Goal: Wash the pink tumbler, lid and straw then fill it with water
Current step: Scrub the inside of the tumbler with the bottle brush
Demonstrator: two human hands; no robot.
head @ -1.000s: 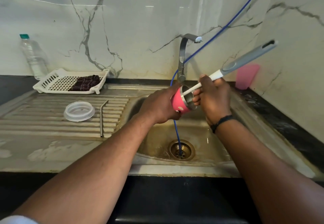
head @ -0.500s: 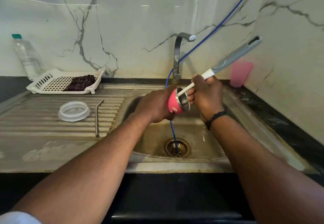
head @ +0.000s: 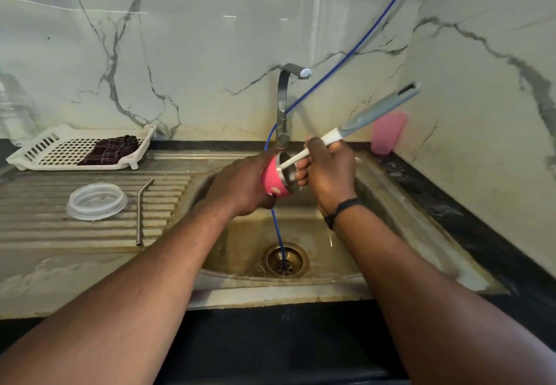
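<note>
My left hand (head: 240,186) grips the pink tumbler (head: 272,180) over the sink basin (head: 240,249), tilted with its steel mouth facing right. My right hand (head: 329,171) holds a white and grey bottle brush (head: 373,113) by its shaft. The brush end is inside the tumbler and hidden. The clear lid (head: 97,201) lies flat on the ribbed drainboard (head: 36,219) at the left. Beside the lid lies the bent metal straw (head: 139,213).
A steel tap (head: 284,104) rises behind the sink, with a blue hose (head: 373,28) running down from the wall into the drain (head: 285,259). A white rack (head: 64,150) with a dark cloth sits at the back left, next to a plastic bottle (head: 15,107). A pink cup (head: 386,133) stands in the right corner.
The brush handle has sunk lower and its shaft has slid deeper into the tumbler. Both hands keep their grips over the sink.
</note>
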